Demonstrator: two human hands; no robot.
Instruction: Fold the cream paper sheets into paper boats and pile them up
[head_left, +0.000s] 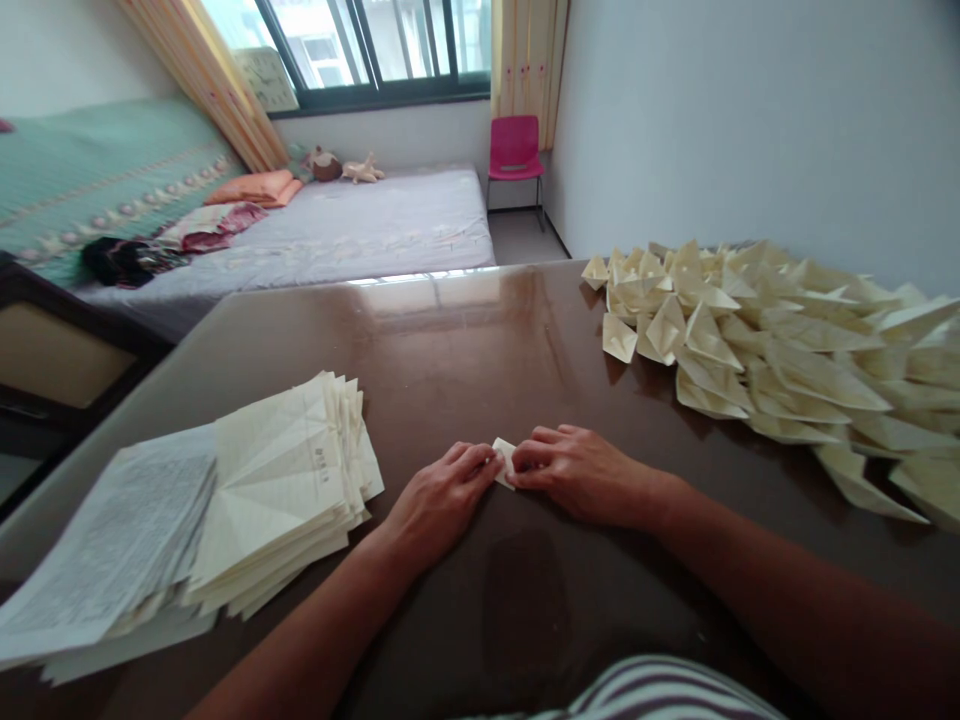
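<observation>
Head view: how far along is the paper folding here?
Done: a large pile of folded boats covers the table's right side. In hand: the left hand and right hand pinch one small folded piece between them. Left: a stack of creased sheets and printed pages on the left, unfolded.

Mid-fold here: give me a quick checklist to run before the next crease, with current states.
1. Both hands on the folded paper piece: ok; left hand and right hand pinch it from either side.
2. Piece flat on the table: cannot tell, mostly covered.
3. Bare table around the hands: ok.
4. Stack of creased sheets near the left hand: ok.
5. Pile of folded paper boats apart from the hands: ok.
</observation>
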